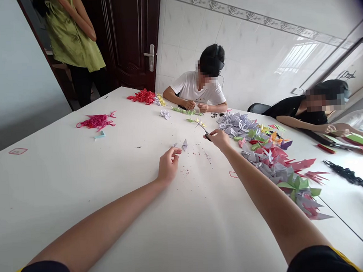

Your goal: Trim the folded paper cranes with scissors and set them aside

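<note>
My left hand (168, 164) is over the middle of the white table (118, 212), fingers curled with the tips together. At those fingertips is a small pale grey folded paper crane (185, 144), pinched as far as I can see; the fingers hide part of it. My right hand (220, 139) grips a pair of scissors (208, 136) by the dark handles. Their blades point away and to the left, towards small yellow and green cranes (196, 121). Just past my right forearm lies a large heap of grey, pink and green cranes (238, 125).
Across the table a person in white (194, 86) works with both hands near a red crane pile (144, 96). Pink cords (97, 121) and a light blue piece (100, 135) lie left. Black cords (348, 176) and another person in black (302, 109) are right. Tiny scraps (187, 171) dot the tabletop.
</note>
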